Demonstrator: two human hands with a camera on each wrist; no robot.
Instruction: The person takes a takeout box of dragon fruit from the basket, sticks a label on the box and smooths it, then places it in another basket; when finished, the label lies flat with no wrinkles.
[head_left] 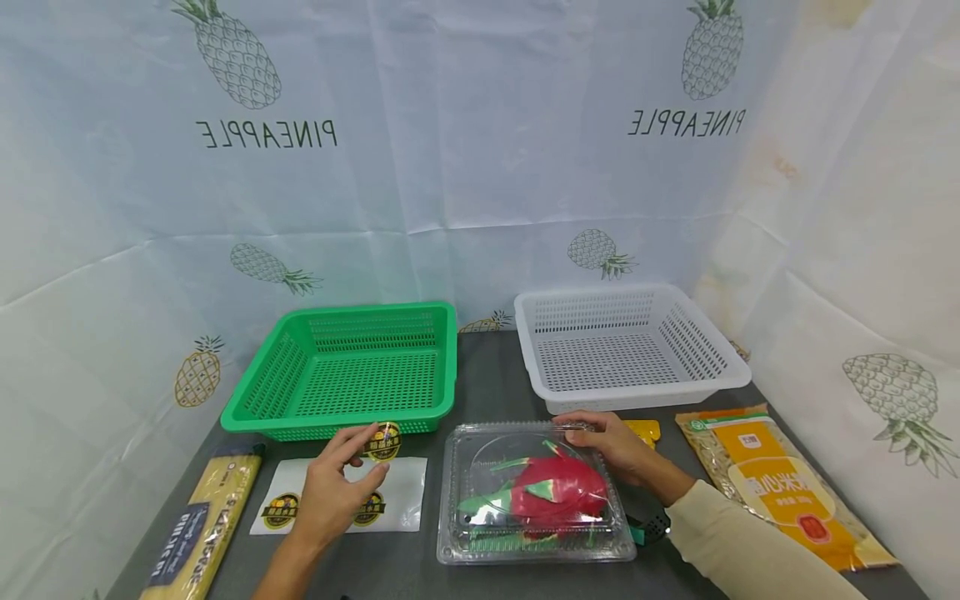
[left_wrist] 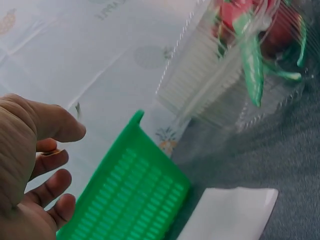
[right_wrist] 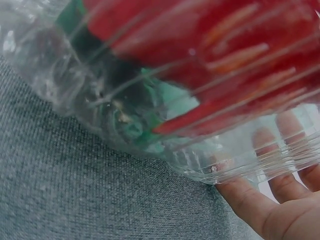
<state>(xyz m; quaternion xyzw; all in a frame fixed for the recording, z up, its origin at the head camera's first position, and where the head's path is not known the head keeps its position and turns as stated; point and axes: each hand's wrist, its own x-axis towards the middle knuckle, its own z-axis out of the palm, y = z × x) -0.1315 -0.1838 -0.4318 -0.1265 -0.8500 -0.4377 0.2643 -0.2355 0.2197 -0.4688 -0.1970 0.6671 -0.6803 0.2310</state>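
My left hand [head_left: 337,483] is raised over a white sticker sheet [head_left: 401,496], holding a round black-and-gold sticker [head_left: 383,442] at its fingertips. Only a thin edge of that sticker [left_wrist: 52,152] shows in the left wrist view, with the thumb apart from it. My right hand [head_left: 618,446] grips the far right corner of a clear plastic clamshell box [head_left: 480,546], which is closed. Through its wall in the right wrist view, some fingertips of the right hand [right_wrist: 290,210] are visible. Inside the box lies a red dragon fruit [head_left: 558,492] with green scales.
Behind stand a green basket [head_left: 337,421] and a white basket [head_left: 637,396]. A pasta pack [head_left: 198,525] lies at left, a yellow grain bag [head_left: 787,483] at right. Past the right hand are a small yellow packet [head_left: 645,431] and a partly hidden black item [head_left: 654,527].
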